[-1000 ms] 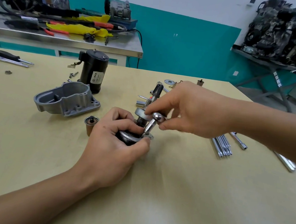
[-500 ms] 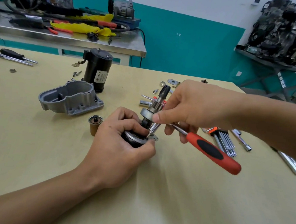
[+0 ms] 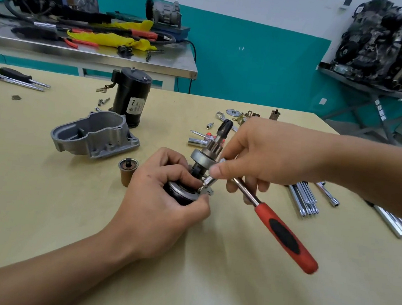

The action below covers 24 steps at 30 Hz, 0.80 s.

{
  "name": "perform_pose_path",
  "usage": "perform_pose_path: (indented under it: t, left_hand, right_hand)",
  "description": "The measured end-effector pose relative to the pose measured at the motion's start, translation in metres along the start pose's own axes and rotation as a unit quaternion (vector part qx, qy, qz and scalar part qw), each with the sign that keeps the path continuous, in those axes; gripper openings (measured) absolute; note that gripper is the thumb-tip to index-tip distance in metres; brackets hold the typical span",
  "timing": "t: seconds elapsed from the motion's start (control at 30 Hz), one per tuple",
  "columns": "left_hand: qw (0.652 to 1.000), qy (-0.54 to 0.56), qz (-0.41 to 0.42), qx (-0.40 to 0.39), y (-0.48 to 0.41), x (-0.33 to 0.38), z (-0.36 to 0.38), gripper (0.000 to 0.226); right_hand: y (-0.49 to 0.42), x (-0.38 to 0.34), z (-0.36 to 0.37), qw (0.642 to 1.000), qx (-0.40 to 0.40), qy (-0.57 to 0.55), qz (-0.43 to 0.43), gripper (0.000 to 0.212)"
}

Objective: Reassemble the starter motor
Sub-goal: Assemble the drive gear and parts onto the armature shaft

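Note:
My left hand (image 3: 165, 203) grips the round black base of the starter drive assembly (image 3: 207, 153), which stands upright on the table with its pinion shaft pointing up. My right hand (image 3: 264, 156) holds a ratchet wrench (image 3: 280, 232) by its metal neck; the red and black handle sticks out toward the lower right. The wrench's bit touches the base plate beside my left thumb. The grey aluminium housing (image 3: 94, 138) lies to the left, with the black motor body (image 3: 130, 97) standing behind it. A small brown cylinder part (image 3: 127, 172) stands next to my left hand.
Several long sockets and hex keys (image 3: 304, 198) lie right of my hands. Washers, screws and small parts (image 3: 233, 113) are scattered behind. Screwdrivers (image 3: 21, 78) lie at the far left. A steel bench (image 3: 94, 51) with tools stands beyond the table.
My right hand has swung the ratchet handle out from behind the hand toward the lower right. My left hand stays on the base.

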State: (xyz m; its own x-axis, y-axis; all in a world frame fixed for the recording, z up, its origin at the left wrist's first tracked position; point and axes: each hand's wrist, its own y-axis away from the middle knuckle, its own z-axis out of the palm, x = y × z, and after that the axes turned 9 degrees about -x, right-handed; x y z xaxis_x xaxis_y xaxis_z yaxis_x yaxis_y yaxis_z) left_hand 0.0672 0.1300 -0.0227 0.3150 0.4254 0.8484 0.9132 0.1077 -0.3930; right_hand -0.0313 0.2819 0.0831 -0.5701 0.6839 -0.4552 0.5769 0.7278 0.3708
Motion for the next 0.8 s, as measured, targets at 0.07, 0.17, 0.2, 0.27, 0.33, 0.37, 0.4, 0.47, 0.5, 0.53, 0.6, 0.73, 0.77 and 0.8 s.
perform_pose_path:
  t: [0.07, 0.17, 0.2, 0.27, 0.33, 0.37, 0.4, 0.47, 0.5, 0.53, 0.6, 0.73, 0.77, 0.8]
  left_hand:
    - [1.0, -0.004, 0.003, -0.001, 0.0, 0.0, 0.0, 0.008]
    - [1.0, 0.011, -0.005, 0.001, 0.0, 0.001, 0.0, 0.01]
    - [1.0, 0.018, -0.01, 0.003, -0.001, 0.0, 0.0, 0.01]
    - [0.999, 0.031, -0.018, 0.01, -0.002, 0.0, -0.001, 0.011]
    - [0.999, 0.035, -0.022, 0.012, -0.003, 0.0, -0.002, 0.012]
    - [0.999, 0.035, -0.023, 0.01, -0.003, 0.0, -0.002, 0.012]
    - [0.999, 0.034, -0.023, 0.008, -0.003, 0.0, -0.003, 0.012]
    - [0.999, 0.033, -0.023, 0.005, -0.003, -0.001, -0.003, 0.011]
    - [0.999, 0.033, -0.024, 0.004, -0.003, -0.001, -0.004, 0.011]
    - [0.999, 0.034, -0.025, 0.004, -0.003, -0.001, -0.004, 0.011]
    - [0.999, 0.044, -0.027, 0.008, -0.004, -0.003, -0.004, 0.009]
    - [0.997, 0.065, -0.037, 0.016, -0.004, -0.004, -0.004, 0.005]
    - [0.997, 0.061, -0.035, 0.017, -0.004, -0.004, -0.004, 0.005]
    - [0.998, 0.057, -0.032, 0.018, -0.004, -0.005, -0.004, 0.006]
  right_hand:
    - [-0.003, -0.004, 0.003, 0.998, 0.017, -0.045, 0.038, 0.04]
    - [-0.006, -0.005, 0.007, 0.998, 0.043, -0.037, 0.026, 0.043]
    - [-0.007, -0.005, 0.008, 0.998, 0.054, -0.041, 0.008, 0.039]
    - [-0.007, -0.003, 0.01, 0.995, 0.067, -0.069, -0.031, 0.034]
    - [-0.006, -0.001, 0.011, 0.992, 0.061, -0.091, -0.057, 0.028]
    - [-0.005, 0.001, 0.01, 0.991, 0.051, -0.104, -0.063, 0.023]
    - [-0.004, 0.002, 0.009, 0.99, 0.037, -0.117, -0.066, 0.02]
    - [-0.002, 0.006, 0.003, 0.989, -0.005, -0.131, -0.066, 0.022]
    - [0.0, 0.007, 0.0, 0.989, -0.031, -0.126, -0.067, 0.025]
    - [0.002, 0.008, -0.004, 0.989, -0.055, -0.118, -0.071, 0.027]
    - [0.003, 0.008, -0.008, 0.986, -0.087, -0.115, -0.088, 0.029]
    - [-0.002, 0.01, -0.01, 0.974, -0.094, -0.188, -0.084, 0.025]
    - [-0.003, 0.01, -0.01, 0.972, -0.097, -0.202, -0.077, 0.024]
    - [-0.005, 0.01, -0.01, 0.971, -0.101, -0.206, -0.07, 0.023]
